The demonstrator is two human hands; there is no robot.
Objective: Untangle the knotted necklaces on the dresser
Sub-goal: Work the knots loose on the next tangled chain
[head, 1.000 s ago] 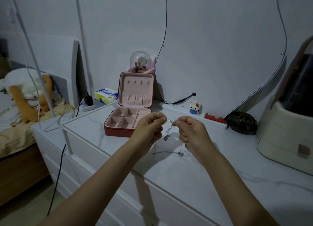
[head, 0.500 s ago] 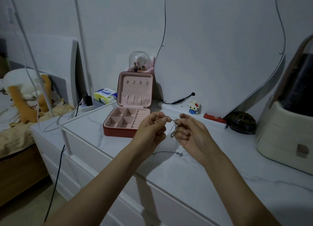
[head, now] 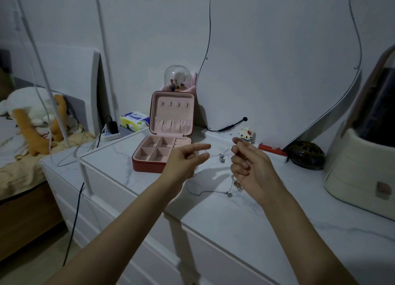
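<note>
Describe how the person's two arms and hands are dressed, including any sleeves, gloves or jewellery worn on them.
Both forearms are bare as far as the frame shows, with no sleeves in view. The left hand and right hand wear no gloves. No ring, watch or bracelet is visible on the fingers or wrists.

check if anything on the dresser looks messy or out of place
Only the necklaces stand out: thin chains are stretched between the left hand and right hand, with a tangled bunch and pendants hanging below the right hand to the dresser top. The jewelry box stands open, its visible compartments empty. Nothing looks spilled or broken.
</note>
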